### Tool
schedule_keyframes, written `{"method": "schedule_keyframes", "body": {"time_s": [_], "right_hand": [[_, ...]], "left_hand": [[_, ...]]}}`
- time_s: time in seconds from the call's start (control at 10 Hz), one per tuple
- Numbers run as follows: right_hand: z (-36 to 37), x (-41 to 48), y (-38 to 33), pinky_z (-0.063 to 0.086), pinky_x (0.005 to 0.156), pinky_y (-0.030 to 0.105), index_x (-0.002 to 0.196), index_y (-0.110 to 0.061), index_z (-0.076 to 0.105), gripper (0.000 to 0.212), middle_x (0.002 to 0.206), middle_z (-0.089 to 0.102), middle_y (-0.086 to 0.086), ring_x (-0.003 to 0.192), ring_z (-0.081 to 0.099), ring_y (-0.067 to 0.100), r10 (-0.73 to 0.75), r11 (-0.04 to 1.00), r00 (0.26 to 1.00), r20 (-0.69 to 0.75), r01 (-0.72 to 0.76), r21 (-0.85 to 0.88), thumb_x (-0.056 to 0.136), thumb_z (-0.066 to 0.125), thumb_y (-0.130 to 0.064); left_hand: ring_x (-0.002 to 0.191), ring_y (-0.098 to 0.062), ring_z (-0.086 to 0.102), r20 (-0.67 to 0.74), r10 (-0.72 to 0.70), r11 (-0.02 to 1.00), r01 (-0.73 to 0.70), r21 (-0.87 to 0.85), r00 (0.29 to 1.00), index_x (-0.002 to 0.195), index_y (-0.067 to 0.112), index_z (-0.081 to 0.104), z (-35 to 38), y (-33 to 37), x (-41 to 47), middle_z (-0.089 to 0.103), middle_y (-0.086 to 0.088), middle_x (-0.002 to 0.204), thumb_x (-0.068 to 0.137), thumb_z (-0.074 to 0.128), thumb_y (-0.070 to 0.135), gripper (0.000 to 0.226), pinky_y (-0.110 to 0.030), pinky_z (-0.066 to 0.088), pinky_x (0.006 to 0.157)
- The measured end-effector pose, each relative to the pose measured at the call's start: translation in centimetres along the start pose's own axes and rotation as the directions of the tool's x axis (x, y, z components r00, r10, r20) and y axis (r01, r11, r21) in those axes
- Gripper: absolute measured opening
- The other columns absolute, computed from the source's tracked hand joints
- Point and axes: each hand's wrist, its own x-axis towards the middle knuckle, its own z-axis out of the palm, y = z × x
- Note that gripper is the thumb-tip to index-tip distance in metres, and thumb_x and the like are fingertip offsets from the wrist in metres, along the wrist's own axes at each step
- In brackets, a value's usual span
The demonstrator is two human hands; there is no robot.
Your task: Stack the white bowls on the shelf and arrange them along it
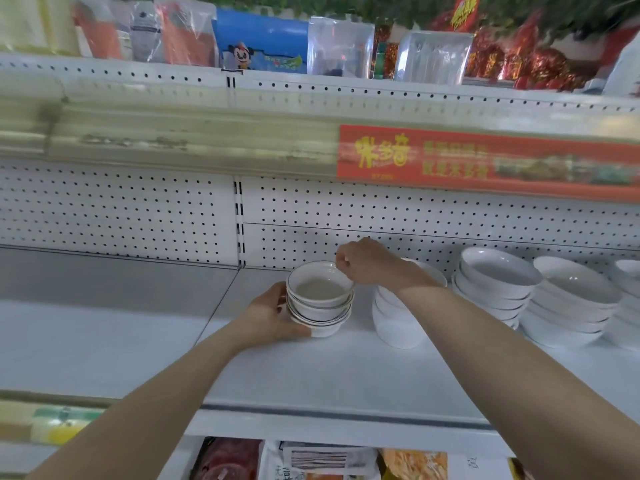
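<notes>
A small stack of white bowls with thin dark rims (320, 299) stands on the white shelf (311, 372), near its middle. My left hand (268, 315) wraps the stack's left side and base. My right hand (367, 261) pinches the far right rim of the top bowl. Right of it stands a plain white stack (398, 320), partly hidden by my right forearm. Further right are a stack of wider bowls (495, 285) and another (571, 306); a further stack (628, 299) is cut off by the frame edge.
A perforated white back panel (138, 216) rises behind the bowls. An upper shelf with a red price banner (485, 161) overhangs, packed with bagged goods. Packets lie on the shelf below (311, 460). The shelf's left part (86, 327) holds no bowls.
</notes>
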Motion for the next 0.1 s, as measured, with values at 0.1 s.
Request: {"method": "schedule_keyframes", "body": {"time_s": [0.1], "right_hand": [[-0.38, -1.94, 0.78, 0.044, 0.091, 0.044, 0.119, -0.017, 0.059, 0.031, 0.1, 0.066, 0.012, 0.105, 0.053, 0.031, -0.094, 0.992, 0.983, -0.159, 0.079, -0.1, 0.1, 0.038, -0.03]], "left_hand": [[0.123, -0.013, 0.052, -0.068, 0.043, 0.989, -0.033, 0.142, 0.997, 0.141, 0.027, 0.041, -1.36, 0.76, -0.28, 0.054, 0.007, 0.135, 0.052, 0.086, 0.05, 0.102, -0.034, 0.045, 0.105]]}}
